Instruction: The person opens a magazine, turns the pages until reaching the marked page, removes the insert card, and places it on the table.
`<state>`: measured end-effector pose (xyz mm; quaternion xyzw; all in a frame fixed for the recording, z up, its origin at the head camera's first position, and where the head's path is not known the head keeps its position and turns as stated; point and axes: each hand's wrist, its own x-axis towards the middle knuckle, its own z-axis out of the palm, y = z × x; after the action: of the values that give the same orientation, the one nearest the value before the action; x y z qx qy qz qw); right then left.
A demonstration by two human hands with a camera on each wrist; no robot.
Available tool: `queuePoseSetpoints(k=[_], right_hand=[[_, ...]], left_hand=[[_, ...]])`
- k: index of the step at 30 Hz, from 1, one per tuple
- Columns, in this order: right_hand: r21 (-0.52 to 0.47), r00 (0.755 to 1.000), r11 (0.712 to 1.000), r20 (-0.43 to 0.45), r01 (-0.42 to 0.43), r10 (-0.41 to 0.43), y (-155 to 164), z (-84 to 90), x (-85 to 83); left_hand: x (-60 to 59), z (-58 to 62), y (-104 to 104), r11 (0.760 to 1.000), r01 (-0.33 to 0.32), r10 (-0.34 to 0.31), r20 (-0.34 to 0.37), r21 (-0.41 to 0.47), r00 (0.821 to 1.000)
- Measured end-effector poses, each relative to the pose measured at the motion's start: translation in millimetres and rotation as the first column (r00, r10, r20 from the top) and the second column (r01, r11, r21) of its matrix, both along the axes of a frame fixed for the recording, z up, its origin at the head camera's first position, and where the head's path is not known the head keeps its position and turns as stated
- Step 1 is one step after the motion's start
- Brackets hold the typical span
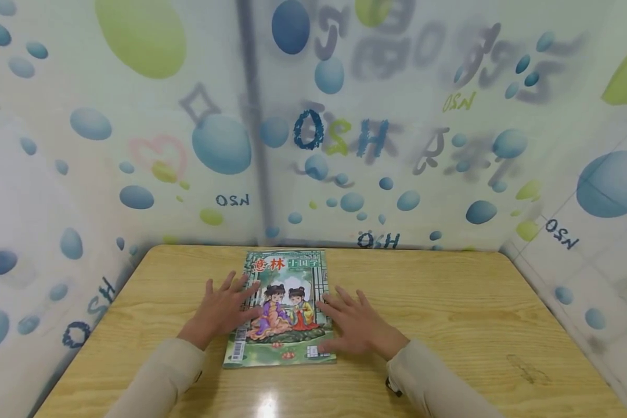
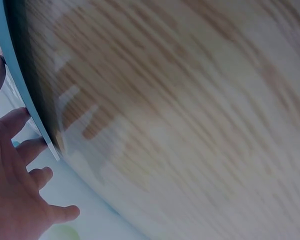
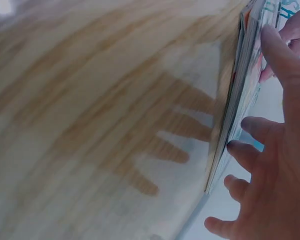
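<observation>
Item: magazine (image 1: 282, 307), closed, cover up, lay flat at the bench's (image 1: 449, 302) far middle. Left hand (image 1: 220, 313): grip spread, fingers straight, resting on the cover's left edge. Right hand (image 1: 357, 328): grip spread likewise, flat against the right edge. Neither pinched anything.

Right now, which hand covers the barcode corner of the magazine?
The right hand: its thumb lies by the white barcode at the near right corner of the magazine. The left hand rests flat on the opposite, left edge, fingers spread.
</observation>
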<state>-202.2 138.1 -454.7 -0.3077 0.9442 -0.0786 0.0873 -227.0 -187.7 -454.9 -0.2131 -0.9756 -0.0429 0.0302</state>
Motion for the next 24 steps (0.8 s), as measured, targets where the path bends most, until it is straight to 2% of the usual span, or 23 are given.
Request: queuePoseSetpoints(k=[10, 17, 24], right_hand=[[0.014, 0.999, 1.0, 0.041, -0.001, 0.001, 7.9, -2.6, 0.5], [0.022, 0.999, 1.0, 0.039, 0.009, -0.01, 18.3, -3.6, 1.9], [0.022, 1.0, 1.0, 0.022, 0.005, -0.005, 30.6, -2.8, 6.9]], left_hand=[[-1.1, -3.0, 6.4, 1.0, 0.021, -0.021, -0.047, 0.005, 0.999], [-1.8, -2.2, 15.4, 1.0, 0.02, -0.02, -0.003, -0.012, 1.0], [-2.1, -4.1, 22.3, 0.998, 0.056, -0.056, 0.006, -0.003, 0.998]])
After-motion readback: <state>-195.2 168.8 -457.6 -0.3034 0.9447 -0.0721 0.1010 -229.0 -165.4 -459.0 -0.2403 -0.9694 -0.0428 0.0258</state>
